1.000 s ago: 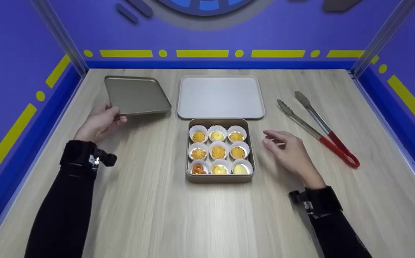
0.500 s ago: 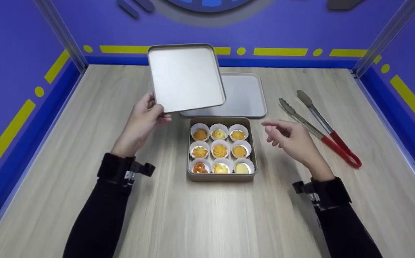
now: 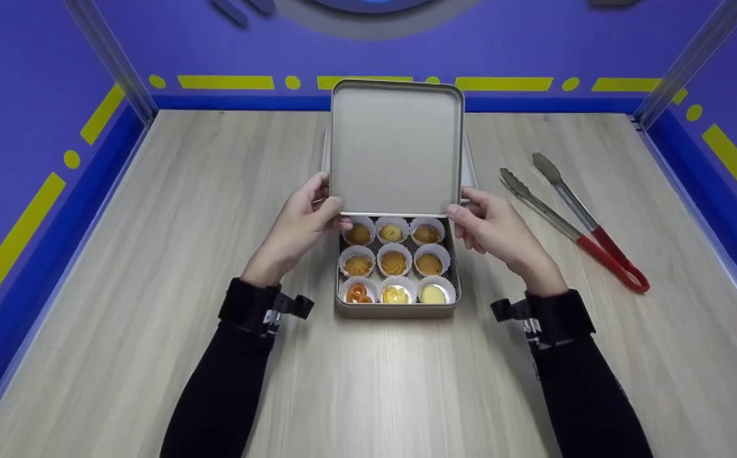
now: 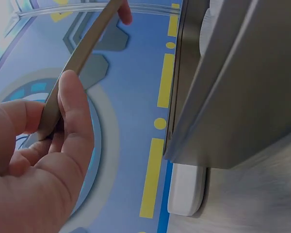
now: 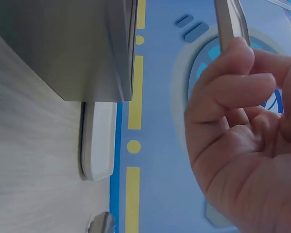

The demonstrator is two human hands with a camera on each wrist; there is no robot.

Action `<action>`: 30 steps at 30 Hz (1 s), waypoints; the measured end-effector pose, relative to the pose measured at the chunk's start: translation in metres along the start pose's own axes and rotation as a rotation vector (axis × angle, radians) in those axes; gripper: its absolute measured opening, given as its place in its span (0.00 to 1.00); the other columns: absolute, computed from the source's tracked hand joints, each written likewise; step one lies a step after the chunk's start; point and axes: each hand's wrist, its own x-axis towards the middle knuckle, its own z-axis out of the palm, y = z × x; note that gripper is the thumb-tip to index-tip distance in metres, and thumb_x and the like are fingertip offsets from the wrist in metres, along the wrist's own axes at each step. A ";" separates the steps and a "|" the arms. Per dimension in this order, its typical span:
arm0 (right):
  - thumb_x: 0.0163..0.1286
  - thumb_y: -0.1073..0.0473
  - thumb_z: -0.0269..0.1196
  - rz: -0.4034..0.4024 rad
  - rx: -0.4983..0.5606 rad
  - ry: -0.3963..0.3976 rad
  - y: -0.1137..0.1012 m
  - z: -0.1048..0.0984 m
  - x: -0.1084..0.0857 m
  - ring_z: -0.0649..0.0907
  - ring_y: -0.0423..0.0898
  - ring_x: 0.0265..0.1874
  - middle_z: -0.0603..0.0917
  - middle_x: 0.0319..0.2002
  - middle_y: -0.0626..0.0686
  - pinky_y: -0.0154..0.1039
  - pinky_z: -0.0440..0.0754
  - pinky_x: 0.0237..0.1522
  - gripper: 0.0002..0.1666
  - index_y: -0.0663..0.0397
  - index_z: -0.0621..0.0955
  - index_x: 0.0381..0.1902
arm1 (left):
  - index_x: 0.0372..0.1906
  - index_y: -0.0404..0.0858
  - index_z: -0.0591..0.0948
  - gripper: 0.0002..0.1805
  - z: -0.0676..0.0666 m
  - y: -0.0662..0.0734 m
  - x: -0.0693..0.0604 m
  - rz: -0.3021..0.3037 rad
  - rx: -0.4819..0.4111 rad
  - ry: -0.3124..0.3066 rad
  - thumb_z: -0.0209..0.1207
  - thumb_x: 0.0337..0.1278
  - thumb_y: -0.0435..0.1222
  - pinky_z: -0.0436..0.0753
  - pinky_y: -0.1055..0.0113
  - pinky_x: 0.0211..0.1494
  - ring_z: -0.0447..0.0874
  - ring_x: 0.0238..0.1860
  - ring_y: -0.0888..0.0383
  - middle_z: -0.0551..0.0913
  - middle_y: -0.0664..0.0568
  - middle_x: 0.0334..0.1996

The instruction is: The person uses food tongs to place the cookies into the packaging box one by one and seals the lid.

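Note:
A square metal lid [image 3: 397,149] is held up over the back of a matching tin [image 3: 397,310], its inner face toward me. My left hand [image 3: 298,226] pinches the lid's near left corner between thumb and fingers. At the near right corner, my right hand [image 3: 496,229] grips the same lid. Inside the tin, pastries such as a pretzel-shaped one [image 3: 357,293] and a swirled cookie [image 3: 393,262] sit in white paper cups, in rows. In the left wrist view, the lid's edge [image 4: 80,56] runs between thumb and fingers. The right wrist view shows the lid's corner [image 5: 230,19] at the right fingertips.
Behind the tin lies a white tray [image 3: 470,166], mostly hidden by the lid. Tongs with red handles [image 3: 607,254] lie spread on the wooden table [image 3: 171,191] at the right. Blue panels [image 3: 247,57] with yellow marks enclose the table.
My left hand has carried the lid from the left to above the tin. My right hand has moved in and taken hold of its right corner.

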 end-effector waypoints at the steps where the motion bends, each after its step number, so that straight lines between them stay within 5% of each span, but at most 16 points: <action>1: 0.83 0.56 0.60 -0.010 0.008 0.010 0.000 0.001 0.001 0.75 0.40 0.17 0.81 0.27 0.55 0.28 0.70 0.16 0.18 0.66 0.79 0.58 | 0.75 0.33 0.67 0.25 -0.001 0.000 0.000 0.004 0.005 -0.011 0.51 0.78 0.25 0.91 0.62 0.49 0.86 0.39 0.52 0.75 0.43 0.46; 3: 0.82 0.60 0.60 -0.035 0.035 0.032 -0.001 0.001 0.002 0.75 0.39 0.17 0.81 0.27 0.55 0.28 0.70 0.15 0.12 0.66 0.80 0.51 | 0.76 0.33 0.67 0.26 -0.003 0.000 -0.001 0.011 0.013 -0.029 0.53 0.79 0.26 0.91 0.62 0.49 0.86 0.39 0.53 0.76 0.43 0.46; 11: 0.79 0.65 0.61 -0.080 0.228 0.070 -0.002 0.003 0.006 0.78 0.39 0.15 0.85 0.25 0.51 0.29 0.73 0.13 0.15 0.63 0.82 0.60 | 0.67 0.34 0.76 0.19 -0.009 0.002 -0.002 0.022 0.001 -0.029 0.57 0.77 0.26 0.91 0.66 0.43 0.85 0.34 0.57 0.79 0.42 0.50; 18: 0.79 0.69 0.54 -0.013 0.401 0.059 0.000 0.000 0.005 0.82 0.43 0.21 0.89 0.35 0.55 0.29 0.75 0.18 0.18 0.65 0.83 0.61 | 0.58 0.33 0.81 0.12 -0.006 0.001 0.000 0.057 0.004 -0.011 0.60 0.74 0.26 0.90 0.59 0.55 0.88 0.45 0.53 0.81 0.39 0.55; 22: 0.78 0.67 0.46 0.070 0.476 0.025 -0.002 -0.001 0.003 0.84 0.43 0.28 0.87 0.47 0.53 0.29 0.76 0.19 0.26 0.61 0.82 0.65 | 0.51 0.35 0.85 0.09 -0.004 -0.002 0.000 0.111 0.088 0.011 0.63 0.72 0.26 0.87 0.61 0.60 0.86 0.55 0.51 0.84 0.45 0.60; 26: 0.83 0.60 0.46 0.096 0.453 -0.030 -0.002 0.000 0.001 0.86 0.42 0.38 0.82 0.56 0.52 0.31 0.85 0.30 0.27 0.59 0.77 0.73 | 0.49 0.34 0.84 0.08 -0.001 -0.003 0.000 0.102 0.086 0.006 0.61 0.71 0.22 0.88 0.62 0.56 0.86 0.56 0.50 0.82 0.47 0.63; 30: 0.84 0.58 0.54 0.092 0.355 -0.037 0.001 0.004 0.004 0.83 0.37 0.30 0.80 0.56 0.51 0.27 0.81 0.24 0.28 0.54 0.72 0.77 | 0.61 0.32 0.78 0.20 0.000 -0.002 -0.001 0.015 0.001 -0.011 0.52 0.70 0.18 0.90 0.63 0.49 0.86 0.52 0.51 0.76 0.45 0.66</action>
